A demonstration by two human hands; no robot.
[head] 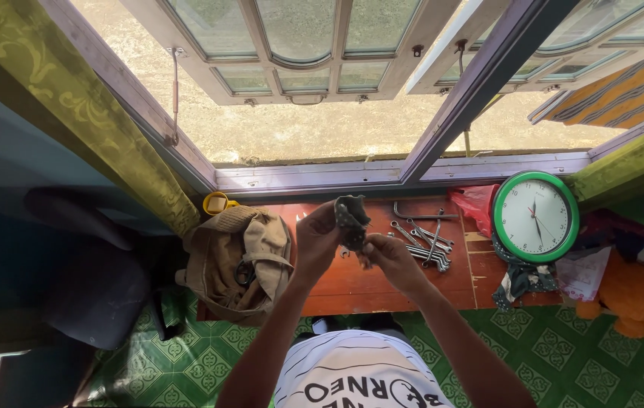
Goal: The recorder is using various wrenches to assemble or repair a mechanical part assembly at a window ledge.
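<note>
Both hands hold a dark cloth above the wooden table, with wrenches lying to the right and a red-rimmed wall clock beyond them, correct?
Not quite: the head view shows the wall clock has a green rim, not red. The rest stands: left hand and right hand hold the dark cloth above the wooden table, wrenches to the right.

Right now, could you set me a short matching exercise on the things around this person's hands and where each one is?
Things:
1. dark cloth
2. wrenches
3. wall clock
4. tan bag

Places:
A. far right of the wooden table
B. left end of the table
C. held between the left hand and right hand
D. loose on the table, right of the hands

Pairs: 1-C, 2-D, 3-A, 4-B
</note>
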